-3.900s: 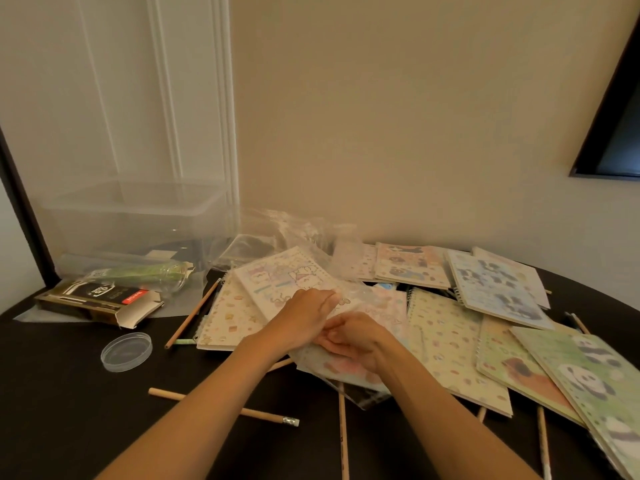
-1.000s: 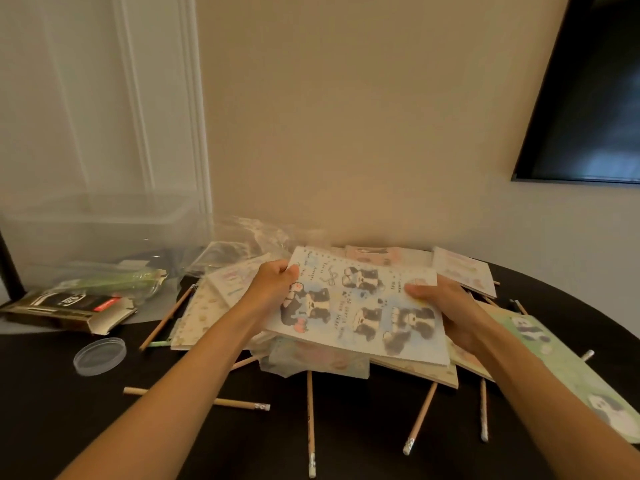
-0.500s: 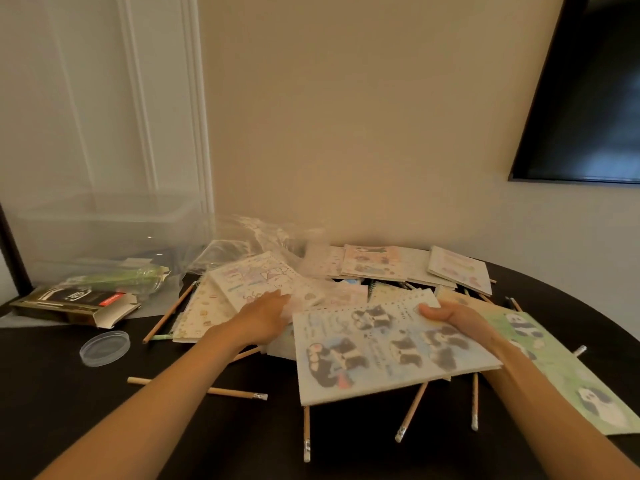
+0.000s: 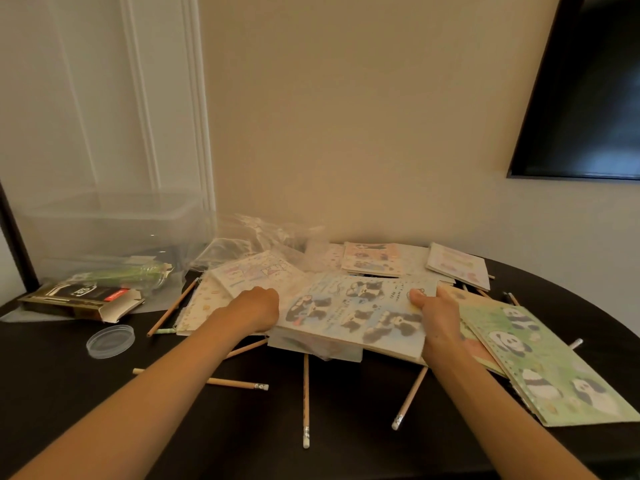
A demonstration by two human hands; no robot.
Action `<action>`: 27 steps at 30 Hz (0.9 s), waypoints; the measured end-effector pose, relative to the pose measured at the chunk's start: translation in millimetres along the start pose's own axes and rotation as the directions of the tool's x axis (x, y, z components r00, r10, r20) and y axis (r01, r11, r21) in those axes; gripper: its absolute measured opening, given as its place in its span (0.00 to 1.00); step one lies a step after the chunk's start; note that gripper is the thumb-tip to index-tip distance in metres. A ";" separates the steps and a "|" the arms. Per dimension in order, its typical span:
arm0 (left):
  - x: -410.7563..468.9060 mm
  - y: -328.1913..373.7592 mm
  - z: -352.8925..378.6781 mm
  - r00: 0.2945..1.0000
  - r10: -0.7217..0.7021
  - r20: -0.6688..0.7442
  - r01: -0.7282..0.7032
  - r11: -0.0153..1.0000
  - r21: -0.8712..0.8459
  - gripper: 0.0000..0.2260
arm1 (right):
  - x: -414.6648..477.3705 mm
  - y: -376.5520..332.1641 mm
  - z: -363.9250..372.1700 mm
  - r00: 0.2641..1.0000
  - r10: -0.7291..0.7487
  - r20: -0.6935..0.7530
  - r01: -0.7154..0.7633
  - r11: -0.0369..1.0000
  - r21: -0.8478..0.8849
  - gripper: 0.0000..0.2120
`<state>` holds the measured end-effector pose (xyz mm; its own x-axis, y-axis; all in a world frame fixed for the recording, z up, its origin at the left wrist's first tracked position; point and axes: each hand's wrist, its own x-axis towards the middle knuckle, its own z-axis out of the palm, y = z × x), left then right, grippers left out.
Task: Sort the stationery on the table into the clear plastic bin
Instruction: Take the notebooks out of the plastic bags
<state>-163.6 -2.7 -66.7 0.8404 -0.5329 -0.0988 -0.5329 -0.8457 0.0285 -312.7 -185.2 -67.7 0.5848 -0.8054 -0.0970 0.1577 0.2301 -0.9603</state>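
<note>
A stack of notebooks topped by a pale blue panda notebook (image 4: 356, 311) lies mid-table. My right hand (image 4: 438, 318) grips its right edge, thumb on the cover. My left hand (image 4: 256, 310) sits at the stack's left edge with fingers curled against it; the fingertips are hidden. The clear plastic bin (image 4: 110, 226) stands at the back left. More notebooks lie around: a green panda one (image 4: 550, 365) at the right, a pink one (image 4: 374, 258) and a pale one (image 4: 457, 265) at the back, a cream one (image 4: 204, 303) at the left. Several wooden pencils (image 4: 305, 400) lie on the dark table (image 4: 69, 410).
A black and gold carton (image 4: 79, 301), a bagged green item (image 4: 117, 275) and a small clear lid (image 4: 110, 341) sit in front of the bin. Crumpled clear bags (image 4: 256, 237) lie at the back. A wall runs right behind the table.
The panda-topped stack came back down and left onto the pile. My left hand moved from the cream notebooks to the stack's left edge. My right hand kept its hold.
</note>
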 end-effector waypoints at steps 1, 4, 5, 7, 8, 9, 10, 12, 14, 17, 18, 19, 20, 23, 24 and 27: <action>-1.0 1.1 0.7 1.000 -0.002 0.001 0.002 1.000 0.010 0.13 | -1.7 2.2 2.5 1.000 -0.009 -0.014 0.009 1.000 0.016 0.10; -2.9 2.8 2.3 1.000 0.019 -0.024 -0.019 1.000 0.017 0.11 | -4.7 12.2 10.1 0.998 -0.009 -0.057 0.013 0.998 0.066 0.13; -3.6 3.2 2.6 0.999 0.021 -0.038 -0.020 1.000 0.010 0.11 | -5.6 17.3 14.3 0.998 -0.009 -0.069 0.014 0.997 0.072 0.15; -3.7 3.3 4.0 0.996 0.032 -0.082 -0.032 0.999 0.001 0.10 | -7.6 29.7 25.9 0.997 -0.010 -0.080 0.014 0.998 0.053 0.22; -4.2 3.1 4.7 0.994 0.042 -0.100 -0.042 0.999 -0.001 0.10 | -8.1 37.5 33.6 0.997 -0.012 -0.075 0.014 1.000 0.025 0.26; -4.9 3.0 4.8 0.992 0.051 -0.117 -0.053 0.999 -0.006 0.10 | -9.2 44.4 42.7 0.998 -0.014 -0.061 0.013 1.000 -0.012 0.28; -5.6 2.9 5.1 0.990 0.061 -0.131 -0.064 0.998 -0.020 0.10 | -10.9 50.2 51.7 0.999 -0.010 -0.037 0.009 0.999 -0.040 0.27; -5.5 0.5 6.6 0.987 0.078 -0.143 -0.087 0.994 -0.061 0.11 | -14.1 55.4 66.9 0.996 0.069 0.059 -0.066 0.997 -0.049 0.24; -3.4 -4.2 11.0 0.986 0.092 -0.141 -0.108 0.989 -0.106 0.11 | -15.6 51.8 72.6 0.960 0.206 0.192 -0.199 0.978 -0.054 0.21; 2.3 -5.5 16.8 0.983 0.137 -0.124 -0.157 0.972 -0.173 0.12 | -11.7 47.7 62.6 0.897 0.362 0.254 -0.339 0.932 -0.129 0.17; 4.0 -3.2 17.1 0.982 0.136 -0.128 -0.163 0.959 -0.234 0.15 | -10.7 48.2 58.5 0.888 0.381 0.258 -0.355 0.924 -0.142 0.16; 6.8 0.1 14.3 0.985 0.115 -0.128 -0.149 0.942 -0.301 0.19 | -9.1 48.0 56.6 0.887 0.377 0.267 -0.350 0.926 -0.144 0.16; 7.4 4.6 14.1 0.988 0.090 -0.129 -0.130 0.928 -0.349 0.21 | -10.6 50.6 54.4 0.891 0.364 0.271 -0.339 0.931 -0.135 0.16; 20.4 16.9 11.1 0.967 0.110 -0.229 -0.199 0.889 -0.412 0.16 | -8.9 50.5 61.6 0.908 0.289 0.303 -0.287 0.956 -0.053 0.17; 22.5 19.4 11.5 0.959 0.106 -0.263 -0.219 0.868 -0.446 0.15 | -8.8 50.1 64.0 0.909 0.271 0.317 -0.280 0.960 -0.015 0.18; 26.8 21.5 11.3 0.934 0.094 -0.345 -0.271 0.815 -0.512 0.18 | -3.0 49.7 75.9 0.911 0.244 0.331 -0.273 0.961 0.042 0.19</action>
<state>-153.7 -34.9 -79.9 0.7691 -0.5866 0.2537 -0.6113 -0.5594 0.5597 -246.2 -129.9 -95.3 0.8350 -0.4968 -0.2365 0.0255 0.4643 -0.8853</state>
